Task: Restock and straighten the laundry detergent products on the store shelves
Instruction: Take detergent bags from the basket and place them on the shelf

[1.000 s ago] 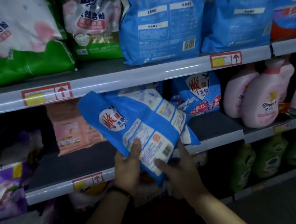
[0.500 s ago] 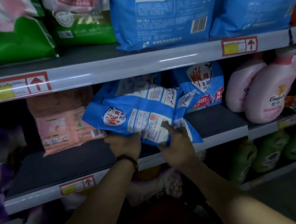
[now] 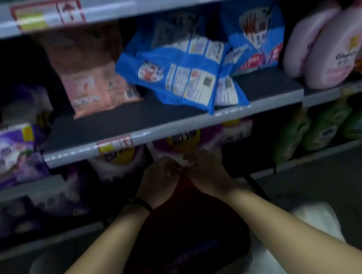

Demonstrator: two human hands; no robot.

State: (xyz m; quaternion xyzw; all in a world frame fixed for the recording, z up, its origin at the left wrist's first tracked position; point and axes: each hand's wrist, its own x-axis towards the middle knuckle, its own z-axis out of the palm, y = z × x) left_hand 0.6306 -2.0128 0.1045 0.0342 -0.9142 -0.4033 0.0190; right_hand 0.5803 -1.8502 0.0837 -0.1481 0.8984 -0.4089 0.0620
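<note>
A blue detergent bag (image 3: 179, 75) lies tilted on the dark middle shelf (image 3: 125, 119), its lower corner hanging over the front edge. Another blue bag (image 3: 256, 37) stands behind it to the right. My left hand (image 3: 158, 180) and my right hand (image 3: 206, 170) are close together below that shelf, in front of purple and white bags (image 3: 120, 163) on the lower shelf. Neither hand touches the blue bag. Motion blur hides the fingers, and something pale shows between the fingertips. A dark band sits on my left wrist.
A pink bag (image 3: 92, 79) stands left of the blue one. Pink softener bottles (image 3: 327, 47) lean at the right, with green bottles (image 3: 325, 123) below them. A purple bag (image 3: 0, 158) sits at the far left. A dark red basket (image 3: 185, 242) is under my forearms.
Both hands have let go of the blue bag, which now rests on the middle shelf, and have dropped down to the lower shelf. The view has tilted downward.
</note>
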